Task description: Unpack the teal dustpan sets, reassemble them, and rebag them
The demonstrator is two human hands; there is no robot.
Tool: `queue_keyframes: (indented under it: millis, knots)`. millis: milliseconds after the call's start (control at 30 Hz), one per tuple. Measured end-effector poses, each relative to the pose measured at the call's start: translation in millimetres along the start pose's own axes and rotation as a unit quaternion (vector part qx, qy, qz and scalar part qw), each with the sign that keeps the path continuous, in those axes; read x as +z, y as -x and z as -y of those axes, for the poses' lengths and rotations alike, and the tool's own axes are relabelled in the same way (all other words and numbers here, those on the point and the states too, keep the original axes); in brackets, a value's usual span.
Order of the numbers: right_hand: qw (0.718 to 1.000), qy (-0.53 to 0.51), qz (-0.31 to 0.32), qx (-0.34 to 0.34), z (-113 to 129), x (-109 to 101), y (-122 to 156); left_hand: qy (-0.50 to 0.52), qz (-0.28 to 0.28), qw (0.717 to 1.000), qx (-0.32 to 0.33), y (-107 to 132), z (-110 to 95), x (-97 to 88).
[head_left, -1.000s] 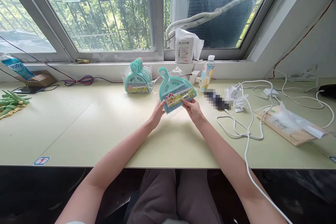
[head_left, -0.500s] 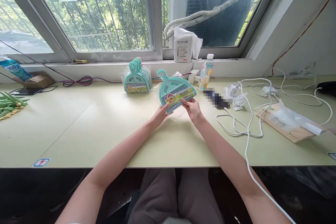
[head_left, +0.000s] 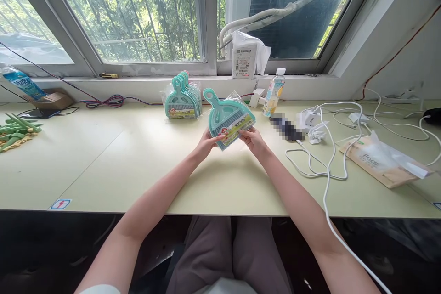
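Observation:
A teal mini dustpan and brush set (head_left: pixel 225 110), wrapped in clear plastic with a yellow-green printed label, is held above the table by both hands. It tilts, its handle pointing up and to the left. My left hand (head_left: pixel 206 144) grips the lower left edge, thumb on the front. On the lower right edge, my right hand (head_left: pixel 254 140) pinches the wrapper side with thumb and fingers. Behind and to the left stands a row of the same wrapped dustpan sets (head_left: pixel 182 98), one behind another against the sill.
Right of my hands are a drink bottle (head_left: pixel 274 92), a pixelated dark object (head_left: pixel 286 127), white chargers with cables (head_left: pixel 310 119) and a tissue pack (head_left: pixel 382 158). A long white cable crosses my right forearm. Far left lie green stalks (head_left: pixel 17 131) and a cardboard box (head_left: pixel 57 99).
The held dustpan set has tilted a little more, and my left thumb lies further across its label. The camera view has shifted slightly. Both hands keep their hold.

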State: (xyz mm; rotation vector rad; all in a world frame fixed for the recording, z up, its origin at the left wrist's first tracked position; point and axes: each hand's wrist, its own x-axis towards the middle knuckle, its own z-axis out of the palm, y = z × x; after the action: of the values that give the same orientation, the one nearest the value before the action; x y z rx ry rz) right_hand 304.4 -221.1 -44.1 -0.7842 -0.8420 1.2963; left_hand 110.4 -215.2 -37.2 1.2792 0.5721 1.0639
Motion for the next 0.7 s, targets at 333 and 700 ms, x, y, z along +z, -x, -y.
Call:
queue_keyframes:
  millis: [333, 700]
  knots:
    - [0.999, 0.024, -0.025, 0.007, -20, 8, 0, 0.043, -0.041, 0.998, -0.003, -3, 7, -3.5]
    - [0.999, 0.034, 0.02, -0.003, -6, 3, 3, 0.046, -0.022, 0.999, 0.0, -1, 1, 0.5]
